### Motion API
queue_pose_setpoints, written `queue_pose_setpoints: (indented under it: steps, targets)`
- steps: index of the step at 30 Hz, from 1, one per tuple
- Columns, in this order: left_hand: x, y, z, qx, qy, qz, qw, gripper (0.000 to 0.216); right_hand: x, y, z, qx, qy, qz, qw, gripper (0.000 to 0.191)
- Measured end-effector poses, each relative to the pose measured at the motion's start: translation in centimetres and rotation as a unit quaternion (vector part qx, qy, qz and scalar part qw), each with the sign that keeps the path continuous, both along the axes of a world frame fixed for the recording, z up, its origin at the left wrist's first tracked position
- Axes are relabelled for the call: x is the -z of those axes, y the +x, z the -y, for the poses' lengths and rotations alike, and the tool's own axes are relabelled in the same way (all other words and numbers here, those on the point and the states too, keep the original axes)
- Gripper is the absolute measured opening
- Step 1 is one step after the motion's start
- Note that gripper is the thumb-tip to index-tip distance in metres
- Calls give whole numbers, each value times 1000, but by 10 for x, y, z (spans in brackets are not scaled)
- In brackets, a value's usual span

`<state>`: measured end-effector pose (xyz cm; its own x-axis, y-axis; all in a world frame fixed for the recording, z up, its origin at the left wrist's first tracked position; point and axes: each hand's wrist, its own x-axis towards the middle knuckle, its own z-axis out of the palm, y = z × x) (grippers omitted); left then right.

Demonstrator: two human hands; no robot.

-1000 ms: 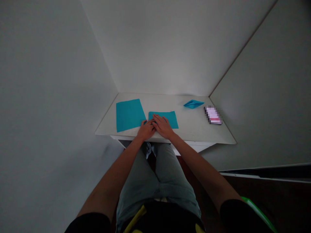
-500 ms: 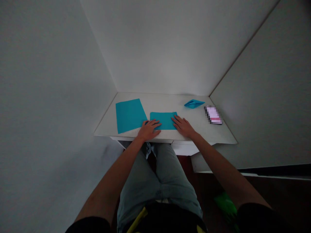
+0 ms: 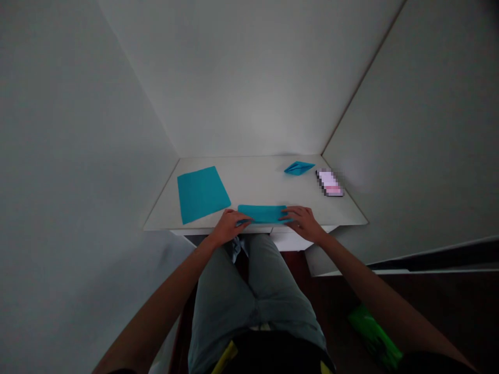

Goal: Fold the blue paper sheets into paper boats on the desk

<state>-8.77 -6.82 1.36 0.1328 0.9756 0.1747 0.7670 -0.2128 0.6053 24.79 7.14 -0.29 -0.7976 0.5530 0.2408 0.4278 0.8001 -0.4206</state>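
A folded blue sheet of paper (image 3: pixel 265 212) is at the front edge of the white desk, held at both ends. My left hand (image 3: pixel 229 226) grips its left end, thumb below and fingers on top. At the right end, my right hand (image 3: pixel 304 222) pinches the paper between thumb and fingers. Left of these hands lies a larger flat blue sheet of paper (image 3: pixel 202 193). Farther back on the right sits a folded blue paper boat (image 3: pixel 299 168).
A phone (image 3: pixel 330 183) with a blurred-out screen lies near the right side of the white desk (image 3: pixel 249 176). Walls close in the desk at the back, left and right. Something bright green (image 3: pixel 374 332) is on the dark floor at lower right.
Both hands have gone from lying spread on the folded paper to gripping its ends. The paper has come nearer the desk's front edge and looks narrower. The view has shifted slightly.
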Motion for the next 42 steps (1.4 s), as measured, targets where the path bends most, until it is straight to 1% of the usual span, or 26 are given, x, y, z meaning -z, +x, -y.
queue_pose_setpoints:
  steps: [1,2,4,6,8,9,11,14,16,19,22,23,25,26,28,30,31,33,36,39,42]
  targets:
    - [-6,-1,-6,-36,2,47,998,26,-6,-2,-4,15,-37,-41,998,36]
    - [-12,-2,-13,-73,9,95,993,31,-12,-7,-9,36,-78,-82,993,41]
    - [-24,-3,-31,-131,35,183,974,44,-22,-19,-22,97,-153,-152,972,53]
    - [-28,-3,-49,-141,60,245,957,48,-26,-34,-35,150,-187,-203,949,59]
    - [-23,0,-63,-147,67,267,950,46,-22,-49,-46,171,-195,-239,936,63]
    - [-18,2,-67,-161,62,260,950,42,-18,-55,-49,172,-204,-251,931,63]
    - [-4,4,-70,-212,44,222,951,33,-7,-64,-52,153,-236,-247,927,61]
    - [14,5,-67,-288,47,175,940,25,10,-65,-49,89,-275,-197,937,57]
    - [20,4,-65,-309,63,169,934,23,17,-63,-47,53,-276,-162,946,55]
    - [23,2,-66,-317,66,162,932,25,22,-60,-48,48,-250,-136,957,52]
    - [23,1,-67,-300,72,143,940,32,23,-61,-52,88,-199,-128,968,51]
    - [23,2,-66,-282,78,129,948,35,23,-62,-53,100,-173,-125,972,53]
    - [23,5,-64,-224,89,72,968,43,20,-63,-52,104,-100,-108,984,54]
    - [23,8,-62,-185,89,31,978,45,18,-64,-50,95,-60,-92,989,54]
    - [23,14,-55,-93,77,-59,991,48,12,-64,-43,49,0,-46,998,52]
    - [22,19,-48,-20,57,-131,990,54,8,-63,-33,-10,27,2,1000,49]
    - [21,21,-45,2,49,-156,987,59,6,-62,-28,-35,34,19,999,49]
    - [21,24,-38,18,39,-188,981,68,4,-58,-17,-60,51,39,996,50]
    - [21,24,-31,18,40,-197,980,75,5,-49,-4,-57,71,42,995,52]
    - [23,18,-25,16,49,-171,984,73,5,-41,3,-52,69,40,995,53]
    - [25,11,-20,40,51,-130,989,72,6,-36,3,-57,52,32,997,61]
